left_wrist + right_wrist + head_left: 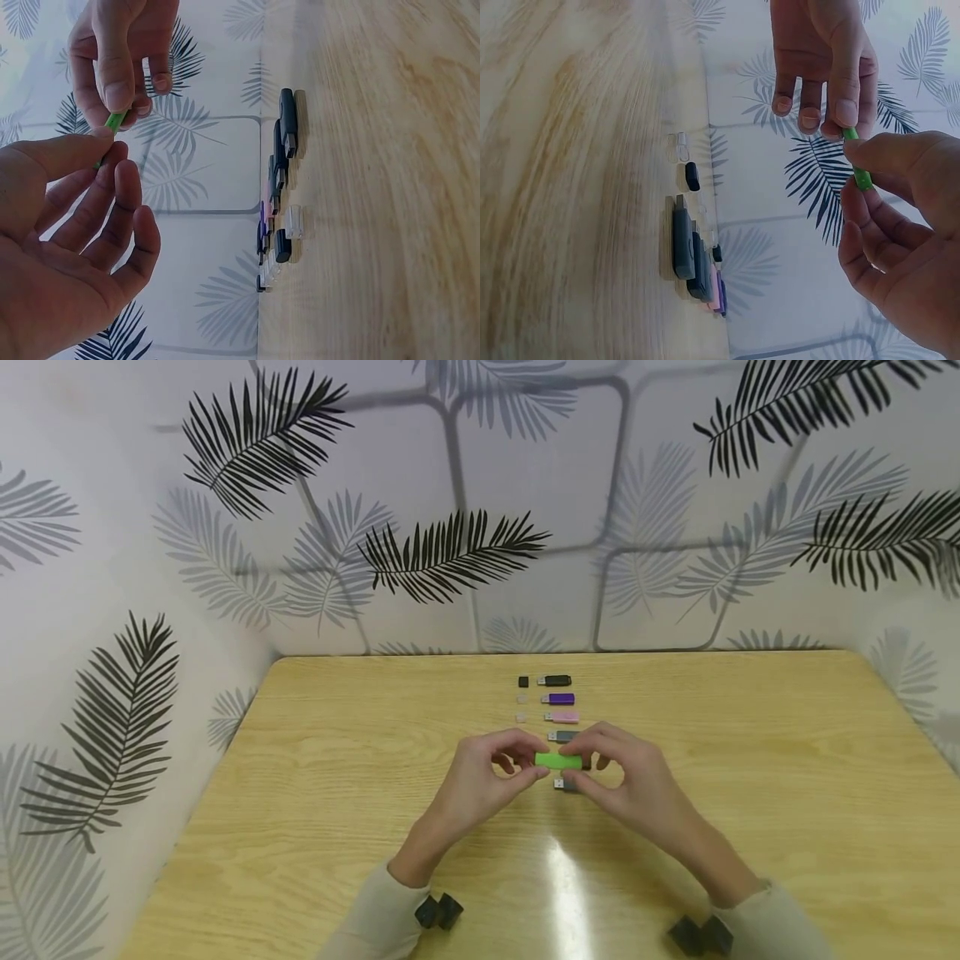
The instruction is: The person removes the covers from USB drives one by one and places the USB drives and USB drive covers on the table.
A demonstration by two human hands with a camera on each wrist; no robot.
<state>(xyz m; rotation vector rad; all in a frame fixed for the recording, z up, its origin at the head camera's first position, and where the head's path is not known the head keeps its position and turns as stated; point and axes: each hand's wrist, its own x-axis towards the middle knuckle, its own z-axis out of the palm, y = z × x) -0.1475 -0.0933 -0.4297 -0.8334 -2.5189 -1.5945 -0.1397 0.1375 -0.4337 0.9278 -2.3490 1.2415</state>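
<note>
Pinched between both hands above the table is a slim green USB flash drive (558, 761). My left hand (476, 781) holds its left end between thumb and fingertips. At the right end, my right hand (633, 777) grips it with thumb and fingers. In the left wrist view the green drive (114, 121) shows only in part, the fingers covering much of it. The right wrist view shows a short green length (862, 178) poking past the right thumb. Below the hands, a grey flash drive (565, 737) lies partly hidden by the right hand.
A column of uncapped flash drives lies on the wooden table (360, 735): black (557, 681), purple (559, 699), pink (562, 717) and darker ones nearer. Left of them sit small caps, including a black cap (523, 682) and a clear cap (294, 223). A leaf-patterned wall (525, 602) stands behind.
</note>
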